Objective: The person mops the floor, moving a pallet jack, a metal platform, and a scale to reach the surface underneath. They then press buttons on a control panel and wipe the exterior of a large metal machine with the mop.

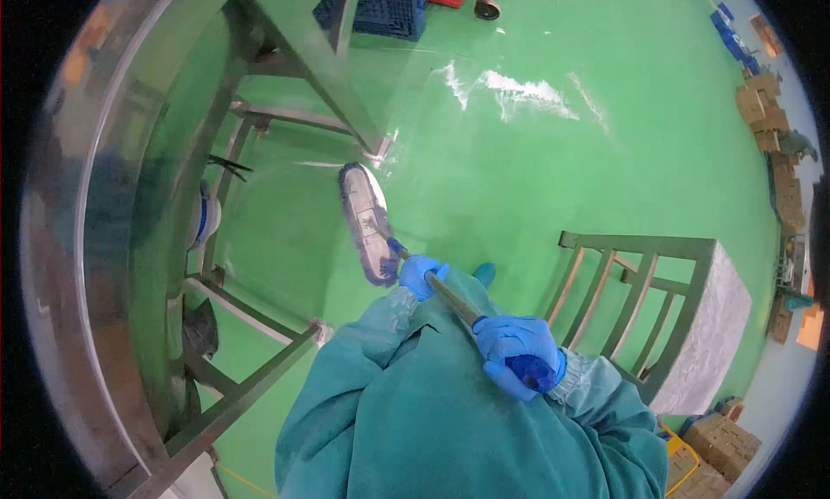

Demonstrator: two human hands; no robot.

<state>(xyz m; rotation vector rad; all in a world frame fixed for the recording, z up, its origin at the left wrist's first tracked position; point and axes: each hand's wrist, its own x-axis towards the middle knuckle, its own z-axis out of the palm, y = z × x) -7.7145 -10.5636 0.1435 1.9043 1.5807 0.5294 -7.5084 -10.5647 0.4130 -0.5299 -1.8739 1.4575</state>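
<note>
Beyond the left hand (419,276), closed round the smooth pole (453,301), the oval, shaggy-edged mop head (367,222) lies on glossy green floor (519,179); the right hand (519,354) grips the pole's blue end (533,374).

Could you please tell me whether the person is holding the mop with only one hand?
No, the left hand and the right hand are both closed around the mop handle.

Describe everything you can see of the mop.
The mop has a long, greyish pole with a dark blue end and a blue joint near its flat, oblong head. The head's pale backing is edged with grey-purple fringe. It lies on the green floor beside a metal leg. Gloved left and right hands grip the slanting pole.
</note>
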